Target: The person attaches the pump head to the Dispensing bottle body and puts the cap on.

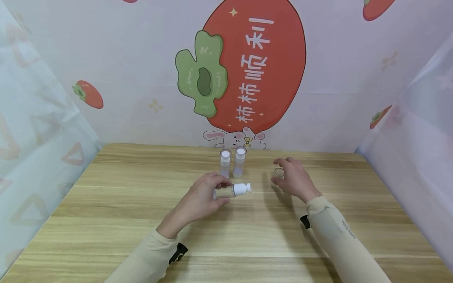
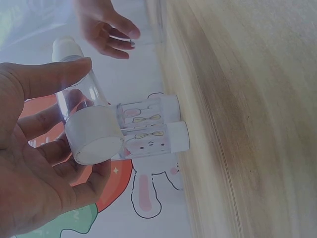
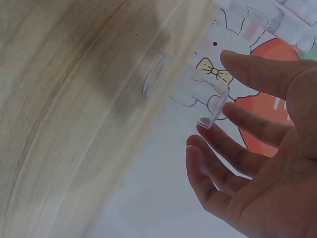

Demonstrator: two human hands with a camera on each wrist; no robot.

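My left hand [image 1: 202, 198] grips a clear pump bottle [image 1: 242, 189] lying sideways above the table, its white pump head pointing right. In the left wrist view the bottle's white base [image 2: 96, 141] faces the camera, and the thumb presses along the clear body. My right hand [image 1: 295, 179] is over the table to the right, thumb and fingers spread apart. Close by its fingertips a clear cylindrical cap [image 3: 195, 89] stands on the table; the thumb is clear of it, and a fingertip overlaps its upper rim in the right wrist view.
Two similar clear bottles, a left one [image 1: 225, 165] and a right one [image 1: 239, 163], stand upright side by side near the back, with clear caps over white tops. Behind the wooden table [image 1: 141, 188] hangs a printed backdrop [image 1: 134, 114]; pale sheets flank both sides.
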